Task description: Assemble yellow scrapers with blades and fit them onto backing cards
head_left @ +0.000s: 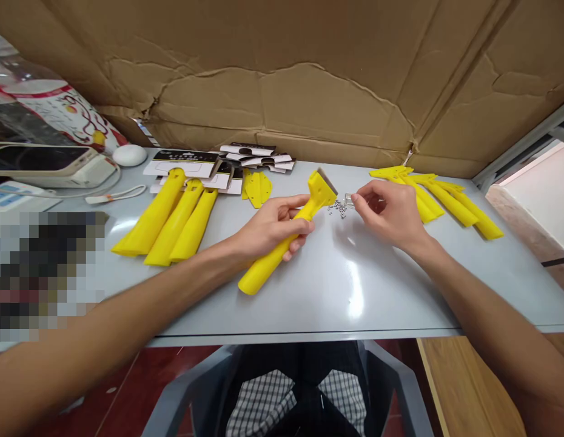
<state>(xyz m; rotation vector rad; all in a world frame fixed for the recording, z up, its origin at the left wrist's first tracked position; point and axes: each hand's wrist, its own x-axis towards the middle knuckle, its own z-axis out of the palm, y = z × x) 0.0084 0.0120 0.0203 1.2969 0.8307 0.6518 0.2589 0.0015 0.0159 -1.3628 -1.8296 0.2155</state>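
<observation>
My left hand [284,227] is wrapped round the handle of a yellow scraper [266,267], which is tilted with its head up and to the right. A dark metal blade [327,181] sits along the top edge of the scraper's head. Just right of that head, a small pile of silver screws [340,209] lies on the table. My right hand [389,209] hovers beside the pile, thumb and fingertips pinching a small, shiny, clear-looking piece [348,199] whose kind I cannot make out.
Several yellow handles [177,227] lie at left on printed cards [186,164]. Yellow flat plates [257,188] and more cards [259,156] are behind. More yellow scraper parts [450,197] lie at right. A cardboard sheet [327,103] backs the grey table [309,309]. A cable [122,193] and devices are far left.
</observation>
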